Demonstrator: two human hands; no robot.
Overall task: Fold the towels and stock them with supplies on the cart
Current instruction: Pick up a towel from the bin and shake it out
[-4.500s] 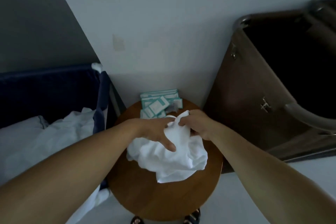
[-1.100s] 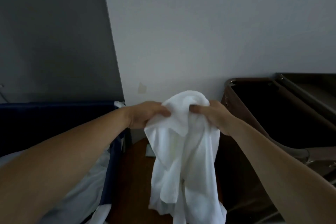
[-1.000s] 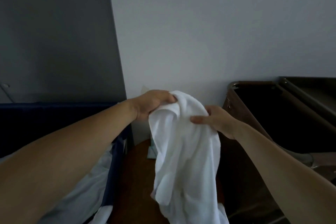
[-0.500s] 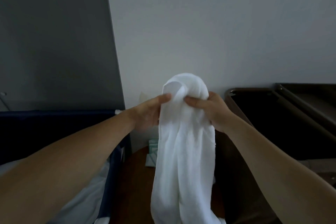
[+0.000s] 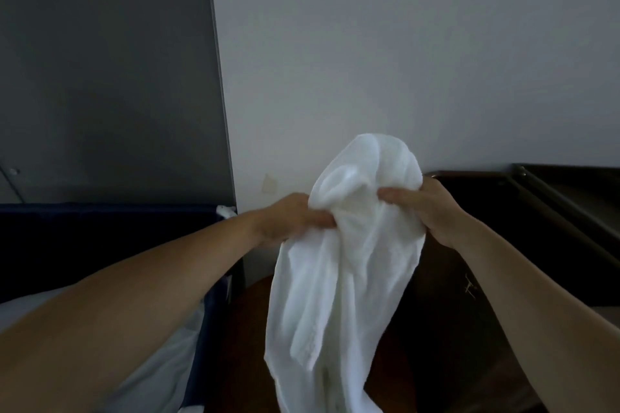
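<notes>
two hands hold one white towel [image 5: 345, 278] up at the centre of the frame, in front of a pale wall [image 5: 402, 43]. the left hand [image 5: 295, 218] pinches a bunched fold at the towel's left side, and the right hand [image 5: 426, 208] has its fingers curled round the gathered cloth at the right – most of each palm is hidden behind the fabric. the towel is soft, nubbly terry, humped into a rounded crest above the hands and hanging in loose, creased folds below; its lower end is cut off by the bottom edge. behind the hanging cloth a dark brown wooden table [image 5: 248, 329] shows only as a curved sliver at lower centre, dim and hard to read. at the right, a dark brown cart [image 5: 436, 295] with a rounded rim is partly covered by the right forearm, and its inside is too dark to make out. at the lower left sits a navy fabric bin [image 5: 100, 238] with pale, rumpled linen [image 5: 161, 362] in it, largely hidden by the left forearm. a flat dark grey panel [image 5: 100, 77] fills the upper left.
</notes>
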